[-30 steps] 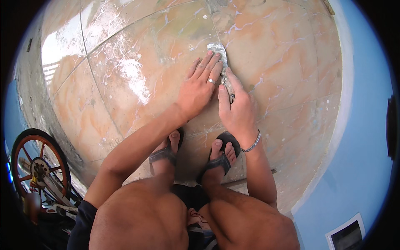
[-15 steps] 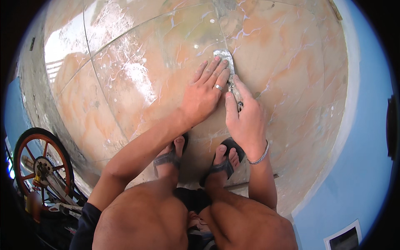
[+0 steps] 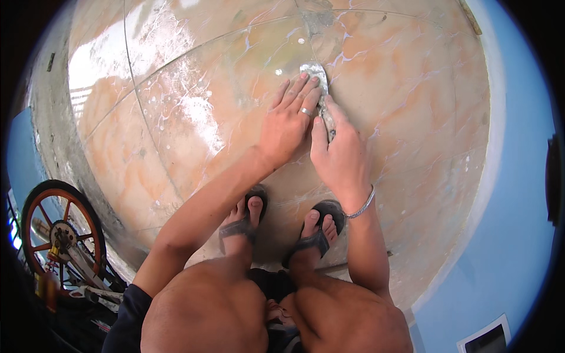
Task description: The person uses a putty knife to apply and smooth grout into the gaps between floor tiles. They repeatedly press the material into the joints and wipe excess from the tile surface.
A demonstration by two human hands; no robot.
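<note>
A putty knife (image 3: 321, 77) with a smeared metal blade lies low against the tiled floor (image 3: 406, 112), its tip pointing away from me. Wrapped round its dirty, worn handle, my right hand (image 3: 342, 154) is closed, thumb and forefinger along the handle. My left hand (image 3: 286, 122), with a ring on one finger, is stretched out flat beside it. Its fingertips press on the blade, and the fingers are slightly apart. Part of the blade is hidden under them. Dark grout lines run across the marbled tiles near the blade.
My feet in dark sandals (image 3: 315, 238) stand on the tiles close behind my hands. At the left is a motorcycle wheel (image 3: 62, 229) with orange spokes. A blue wall (image 3: 518, 176) bounds the right side. White patches (image 3: 200, 115) mark the floor.
Both hands and the putty knife have slid a little forward and to the left along the floor. The grip on the handle is unchanged.
</note>
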